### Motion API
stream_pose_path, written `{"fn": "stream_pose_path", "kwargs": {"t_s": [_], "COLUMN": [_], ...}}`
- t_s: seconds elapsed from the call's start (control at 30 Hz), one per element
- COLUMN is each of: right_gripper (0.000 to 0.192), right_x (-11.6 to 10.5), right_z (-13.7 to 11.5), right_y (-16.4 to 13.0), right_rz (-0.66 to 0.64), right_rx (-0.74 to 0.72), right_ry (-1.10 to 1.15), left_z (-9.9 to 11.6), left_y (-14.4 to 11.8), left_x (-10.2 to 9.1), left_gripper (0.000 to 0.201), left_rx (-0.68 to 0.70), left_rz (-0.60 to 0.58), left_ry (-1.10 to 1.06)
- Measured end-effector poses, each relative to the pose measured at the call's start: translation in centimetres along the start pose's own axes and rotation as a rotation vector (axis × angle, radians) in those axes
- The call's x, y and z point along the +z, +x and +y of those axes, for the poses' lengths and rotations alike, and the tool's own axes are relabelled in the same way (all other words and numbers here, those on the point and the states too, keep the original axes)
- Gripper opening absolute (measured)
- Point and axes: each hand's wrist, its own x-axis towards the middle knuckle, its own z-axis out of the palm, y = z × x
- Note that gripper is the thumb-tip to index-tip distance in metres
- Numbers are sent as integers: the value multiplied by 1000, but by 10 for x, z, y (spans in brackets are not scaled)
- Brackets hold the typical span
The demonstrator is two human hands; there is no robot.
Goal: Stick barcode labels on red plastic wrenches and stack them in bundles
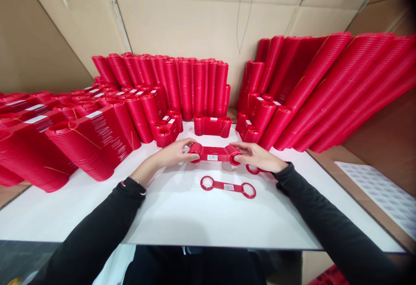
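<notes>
1. Nearest us is the bare front of the white bench (169, 222). Taking the stack in our hands as the dial's centre, 12 pointing away from us, a flat red piece (228, 187) with a ring at each end and a barcode label lies between 5 and 6 o'clock.
2. Towards 4 o'clock, well apart, we see a patterned sheet (378, 194) beside the bench. Much closer, a second ringed piece (252, 170) shows partly beneath our right wrist.
3. At the centre we have the red stack (214, 151), label facing us. It seems raised off the bench, though the glossy surface makes that hard to judge.
4. Our left hand (184, 151) grips its 9 o'clock end, thumb in front; our right hand (251, 155) likewise grips the 3 o'clock end.
5. Beyond, at 12, stands a short stack (212, 126).
6. Banded stacks (94, 139) crowd 9 to 10 o'clock; tall leaning stacks (328, 90) fill 2 o'clock.
7. Farther back, upright columns (185, 87) stand around 11, before a cardboard wall (182, 24).
</notes>
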Motion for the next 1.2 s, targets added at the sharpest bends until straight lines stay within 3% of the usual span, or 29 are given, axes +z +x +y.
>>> {"fn": "stream_pose_path", "kwargs": {"t_s": [0.73,0.9,1.07,1.13,1.2], "right_gripper": [63,77,93,84,58], "right_x": [-2,2,2,2,5], "right_z": [10,18,22,18,9], "right_y": [3,7,9,9,9], "right_rz": [-5,12,38,58,73], "right_rx": [-63,-94,-124,-213,-330], "right_ry": [-22,-128,-298,-359,-422], "left_z": [-2,-12,-18,-18,-19], "left_y": [0,2,3,2,2], "left_x": [1,5,9,11,12], "left_gripper": [50,73,94,94,92], "left_rx": [36,65,8,-2,8], "left_rz": [-11,0,-14,-16,-10], "left_ry": [11,99,258,296,319]}}
